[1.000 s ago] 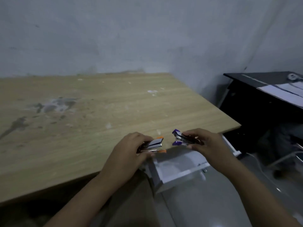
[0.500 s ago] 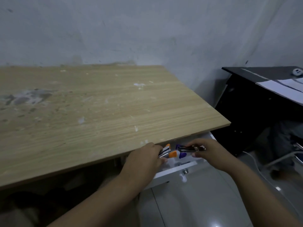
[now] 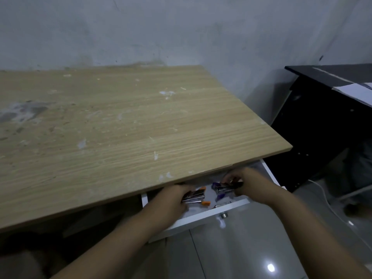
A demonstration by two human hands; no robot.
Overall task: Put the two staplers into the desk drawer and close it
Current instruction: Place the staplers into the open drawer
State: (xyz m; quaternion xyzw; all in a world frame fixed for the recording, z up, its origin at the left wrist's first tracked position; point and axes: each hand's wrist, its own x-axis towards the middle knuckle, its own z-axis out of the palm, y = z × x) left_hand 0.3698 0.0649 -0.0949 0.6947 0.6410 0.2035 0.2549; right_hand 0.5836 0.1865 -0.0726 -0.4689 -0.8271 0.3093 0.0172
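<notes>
The white desk drawer (image 3: 209,215) is pulled out below the front edge of the wooden desk (image 3: 124,125). My left hand (image 3: 171,200) is inside it, closed around the orange stapler (image 3: 196,196). To its right, my right hand (image 3: 247,185) grips the purple stapler (image 3: 222,188), also within the drawer. Both staplers are low over the drawer floor; I cannot tell whether they touch it. A small metal knob (image 3: 223,215) sits on the drawer front.
A black desk (image 3: 326,93) with white papers (image 3: 356,92) stands to the right, near the wall. A white cable (image 3: 330,208) runs across the glossy tiled floor (image 3: 251,248). The wooden desktop carries only paint stains.
Both hands have carried the staplers from above the desk's front edge down into the open drawer. The camera view has tilted so more of the desktop shows.
</notes>
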